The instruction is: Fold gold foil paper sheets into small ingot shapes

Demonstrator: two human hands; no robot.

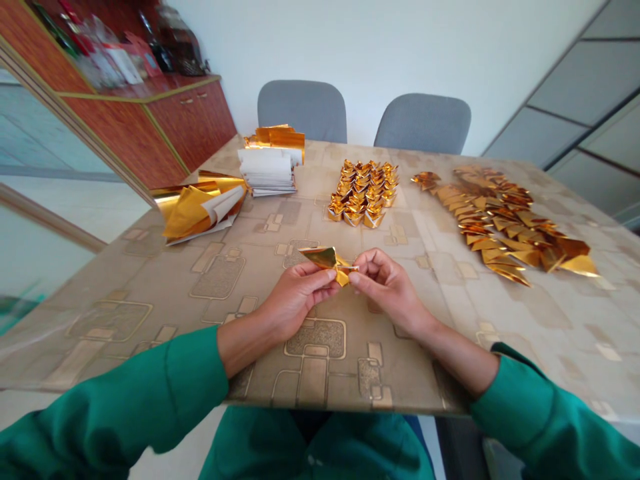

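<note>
Between my two hands, just above the table's near middle, is a partly folded piece of gold foil paper (pixel 323 256). My left hand (pixel 300 293) pinches its left part with the thumb on top. My right hand (pixel 383 283) grips the right end between thumb and fingers, where a thin whitish edge shows. Farther back on the table stand several rows of folded gold paper ingots (pixel 363 190). To the right lie long overlapping rows of flatter folded gold pieces (pixel 500 217).
Loose gold sheets (pixel 200 207) lie at the left, beside a stack of white-backed paper (pixel 269 173) with more gold paper behind. A patterned cloth covers the table (pixel 165 280). Two grey chairs (pixel 303 110) stand at the far side, and a wooden cabinet (pixel 185 123) at the back left.
</note>
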